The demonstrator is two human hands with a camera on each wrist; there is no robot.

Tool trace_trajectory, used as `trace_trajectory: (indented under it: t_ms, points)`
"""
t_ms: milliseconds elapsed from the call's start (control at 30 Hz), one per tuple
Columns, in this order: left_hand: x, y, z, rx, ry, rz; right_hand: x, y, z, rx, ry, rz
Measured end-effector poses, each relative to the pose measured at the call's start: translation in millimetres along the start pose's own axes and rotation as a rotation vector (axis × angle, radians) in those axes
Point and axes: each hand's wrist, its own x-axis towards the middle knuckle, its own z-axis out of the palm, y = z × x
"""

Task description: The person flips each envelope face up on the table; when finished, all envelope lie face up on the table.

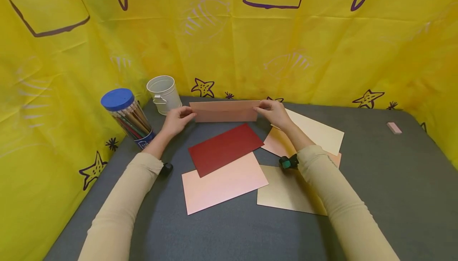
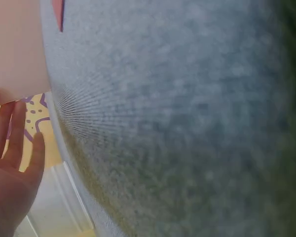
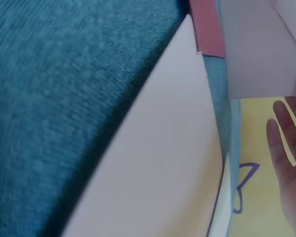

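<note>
Spanning the far part of the grey table (image 1: pixel 386 181), the pink envelope (image 1: pixel 225 114) is held up on edge, its broad face toward the wearer, near the yellow cloth behind. The left hand (image 1: pixel 177 120) pinches its left end between thumb and fingers, and the right hand (image 1: pixel 274 113) pinches the right end the same way, with other fingers reaching out loosely. Whether the lower edge touches the table, I cannot tell. With the grip only at the ends, the likeliest trouble is a bend — the hands drawing together could bow the middle, and pulling apart could slip a corner free. Lowering it toward the wearer could catch the red envelope (image 1: pixel 226 149), which lies partly over the pale pink envelope (image 1: pixel 225 183), and push both askew. The left hand is near the white bucket (image 1: pixel 164 94) and the pencil tub (image 1: pixel 130 120), so a sideways swing might knock either. The right forearm passes over the cream envelope (image 1: pixel 315 132) and the peach envelope (image 1: pixel 279 142) — a dropped sleeve could drag them across the table.
</note>
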Motion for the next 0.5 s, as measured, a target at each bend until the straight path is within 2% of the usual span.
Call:
trace_trajectory:
  t_ms: [233, 500]
  points:
    - [1.7, -5.8, 4.1, 0.11, -0.059, 0.005, 4.0, 12, 6, -0.085, -0.093, 0.037]
    - [2.3, -6.3, 6.6, 0.152, -0.071, -0.007, 4.8, 17, 9, -0.144, -0.128, 0.083]
